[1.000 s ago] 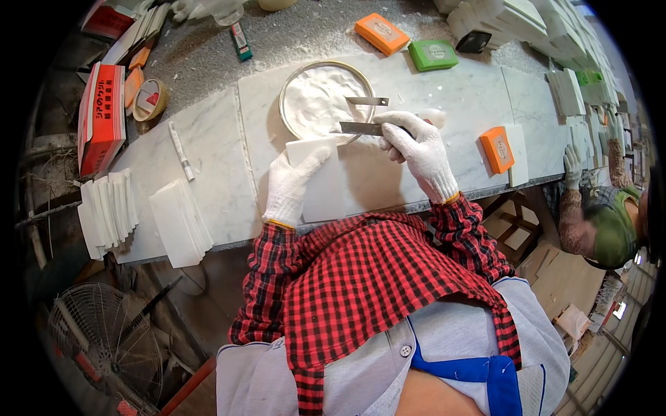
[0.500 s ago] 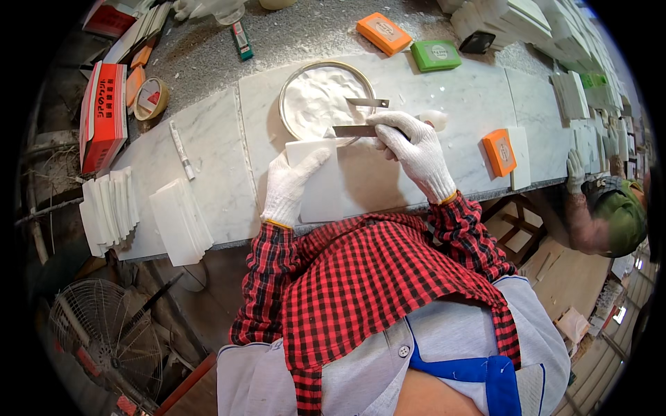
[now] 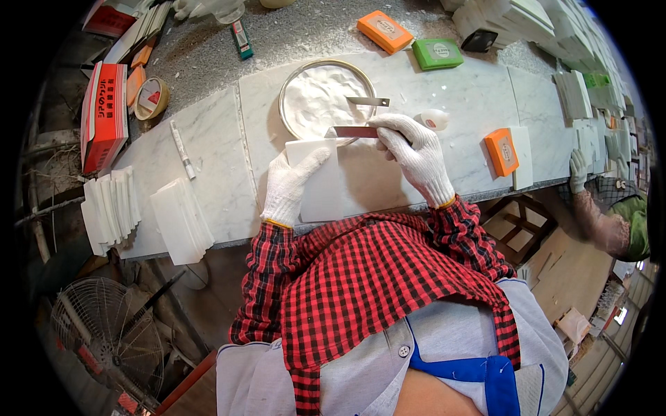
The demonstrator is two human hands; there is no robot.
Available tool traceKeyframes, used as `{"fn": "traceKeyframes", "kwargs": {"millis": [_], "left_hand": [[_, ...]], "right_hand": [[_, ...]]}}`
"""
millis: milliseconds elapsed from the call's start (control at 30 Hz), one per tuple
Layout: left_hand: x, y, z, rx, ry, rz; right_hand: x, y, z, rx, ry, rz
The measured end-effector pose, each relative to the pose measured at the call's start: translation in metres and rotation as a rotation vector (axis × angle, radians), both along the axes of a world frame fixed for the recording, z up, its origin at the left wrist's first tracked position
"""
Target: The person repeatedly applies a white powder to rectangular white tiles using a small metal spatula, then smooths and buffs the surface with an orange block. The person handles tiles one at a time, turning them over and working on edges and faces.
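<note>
White rectangular slab (image 3: 322, 187): kept at the table's near side, clasped by the gloved left hand (image 3: 288, 184), thumb on top, other fingers hidden. Metal strip blade (image 3: 357, 132): pinched in the gloved right hand (image 3: 415, 152); shifted slightly left since a second ago, tip thereby brought to the slab's far edge, contact unclear. Round tin (image 3: 281, 102), white-filled: placed just beyond.

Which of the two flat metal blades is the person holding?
The blade nearer the person's body, gripped in the gloved right hand; the other blade pokes out over the rim of the round tin, untouched.
</note>
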State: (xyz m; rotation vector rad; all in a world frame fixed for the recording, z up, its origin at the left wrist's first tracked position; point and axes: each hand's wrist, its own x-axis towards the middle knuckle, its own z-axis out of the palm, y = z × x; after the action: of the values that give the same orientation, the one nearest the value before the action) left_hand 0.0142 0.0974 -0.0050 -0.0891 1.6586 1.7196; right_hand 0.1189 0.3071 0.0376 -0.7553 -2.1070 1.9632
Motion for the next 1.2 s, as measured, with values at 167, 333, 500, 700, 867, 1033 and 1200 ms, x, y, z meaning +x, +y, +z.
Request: {"fn": "traceKeyframes", "kwargs": {"millis": [167,333,500,700,867,1033,1200], "left_hand": [[0.000,0.000,0.001,0.023,-0.012,0.006],[0.000,-0.001,0.000,0.011,-0.006,-0.009],[0.000,-0.001,-0.002,0.007,0.010,-0.009],[0.000,0.000,0.007,-0.010,0.000,-0.019],[0.000,-0.002,0.000,0.025,0.011,-0.025],[0.000,-0.004,0.007,0.003,-0.023,-0.048],[-0.001,-0.007,0.000,0.035,-0.022,-0.065]], "right_hand": [[0.002,0.000,-0.004,0.076,0.085,0.030],[0.003,-0.002,-0.006,0.243,0.182,0.033],[0.001,0.004,-0.004,0.654,0.295,-0.015],[-0.005,0.002,0.021,0.260,0.073,0.128],[-0.004,0.002,0.006,0.464,0.137,0.150],[0.006,0.013,0.015,0.320,0.058,0.122],[0.004,0.016,0.020,0.239,0.022,0.003]]}}
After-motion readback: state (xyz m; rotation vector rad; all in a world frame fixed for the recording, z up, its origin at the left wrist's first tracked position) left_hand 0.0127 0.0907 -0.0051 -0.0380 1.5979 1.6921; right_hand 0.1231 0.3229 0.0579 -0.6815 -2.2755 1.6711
